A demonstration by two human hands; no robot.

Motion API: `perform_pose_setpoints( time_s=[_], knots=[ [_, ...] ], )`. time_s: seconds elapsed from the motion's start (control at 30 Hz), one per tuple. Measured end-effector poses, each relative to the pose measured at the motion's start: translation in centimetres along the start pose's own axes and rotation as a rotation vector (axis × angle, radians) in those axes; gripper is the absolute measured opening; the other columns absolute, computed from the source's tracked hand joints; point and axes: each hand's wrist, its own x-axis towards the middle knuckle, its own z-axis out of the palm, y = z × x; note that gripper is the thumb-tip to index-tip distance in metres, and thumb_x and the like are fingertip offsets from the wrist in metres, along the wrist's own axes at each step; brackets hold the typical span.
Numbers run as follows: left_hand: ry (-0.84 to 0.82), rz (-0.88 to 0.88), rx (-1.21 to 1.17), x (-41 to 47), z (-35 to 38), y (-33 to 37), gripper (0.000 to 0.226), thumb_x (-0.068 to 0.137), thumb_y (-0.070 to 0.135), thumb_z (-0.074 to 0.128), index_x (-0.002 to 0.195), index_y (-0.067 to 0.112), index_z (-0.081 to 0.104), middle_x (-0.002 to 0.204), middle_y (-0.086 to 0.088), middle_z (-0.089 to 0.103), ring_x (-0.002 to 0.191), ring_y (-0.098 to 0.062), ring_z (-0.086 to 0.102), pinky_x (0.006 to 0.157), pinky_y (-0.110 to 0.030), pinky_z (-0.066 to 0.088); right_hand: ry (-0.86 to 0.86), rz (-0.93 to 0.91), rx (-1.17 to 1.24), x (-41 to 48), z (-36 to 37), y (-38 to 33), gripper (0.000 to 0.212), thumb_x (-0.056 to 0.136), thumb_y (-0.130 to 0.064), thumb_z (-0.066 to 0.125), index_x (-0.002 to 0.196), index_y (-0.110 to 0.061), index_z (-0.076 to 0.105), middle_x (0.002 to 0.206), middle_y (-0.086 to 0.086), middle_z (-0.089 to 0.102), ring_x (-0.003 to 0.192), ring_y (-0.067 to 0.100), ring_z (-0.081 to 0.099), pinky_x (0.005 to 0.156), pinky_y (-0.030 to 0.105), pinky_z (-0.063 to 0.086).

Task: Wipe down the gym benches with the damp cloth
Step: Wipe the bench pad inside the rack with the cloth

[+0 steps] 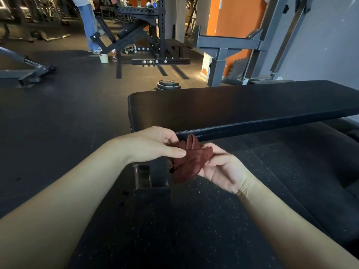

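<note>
Rubber flooring [194, 220], black with pale flecks, fills the near field beneath two bare forearms. Above it, the left hand [153, 145] pinches a dark red cloth [187, 162] between thumb and fingers. The right hand [223, 168], palm up, cradles the same cloth with its fingers curled round the far side. The cloth is bunched into a wad and held in the air, with a loose tail hanging toward the steel foot [149, 176] of the bench [242, 103]. It sits just on the near side of the bench's long edge, and the black upholstered top is not yet touched. Whether the cloth is damp cannot be judged. Beyond the bench lie stacked weight plates [168, 84]. Farther left, a cup [103, 58] and a spray bottle [114, 55] stand on the floor beside a black rack [155, 26], and a person [88, 26] stands at far left.

Likely faults from here:
1. A wad wipes with a small contact patch, so strips of the bench could go unwiped unless the cloth is flattened first.
2. Both hands share the hold, so a careless transfer to one hand could drop the cloth onto the flooring, where it would pick up grit and smear it on the bench.
3. The bench runs out of frame to the right, so that end is easily missed.
</note>
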Motion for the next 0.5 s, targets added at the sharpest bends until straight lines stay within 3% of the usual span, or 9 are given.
perform_pose_setpoints(
  time_s=[0.1,0.27,0.37,0.5],
  knots=[
    [-0.016,0.0,0.038,-0.3,-0.2,0.1,0.019,0.09,0.045,0.073,0.101,0.029,0.072,0.1,0.011,0.076,0.101,-0.011,0.07,0.103,-0.042,0.051,0.056,0.026,-0.037,0.0,-0.8,0.3,0.035,0.07,0.021,0.05,0.078,-0.005,0.071,0.094,0.021,0.07,0.093,0.036,0.071,0.087,0.049,0.059],
    [-0.004,-0.018,0.068,-0.6,-0.4,0.5,0.021,0.092,0.047,0.069,0.097,0.026,0.07,0.096,0.004,0.072,0.098,-0.018,0.067,0.099,-0.044,0.053,0.097,0.063,-0.109,0.0,-0.9,0.6,0.046,0.071,0.028,0.045,0.071,-0.009,0.074,0.091,0.02,0.072,0.082,0.031,0.073,0.082,0.044,0.061],
    [0.04,-0.036,0.066,-0.6,-0.3,0.8,0.021,0.093,0.047,0.067,0.094,0.027,0.068,0.093,0.005,0.07,0.092,-0.015,0.065,0.089,-0.037,0.052,0.145,0.054,-0.109,0.1,-1.1,0.7,0.063,0.073,0.035,0.028,0.065,-0.008,0.073,0.084,0.016,0.072,0.071,0.024,0.072,0.067,0.035,0.06],
    [0.072,-0.014,0.106,-0.8,-0.1,1.5,0.018,0.095,0.044,0.065,0.096,0.025,0.066,0.099,0.004,0.069,0.092,-0.012,0.064,0.078,-0.029,0.049,0.099,0.083,-0.03,0.2,-1.8,0.9,0.03,0.067,0.018,0.042,0.073,-0.005,0.059,0.101,0.022,0.063,0.087,0.033,0.066,0.083,0.047,0.057]
  ],
)
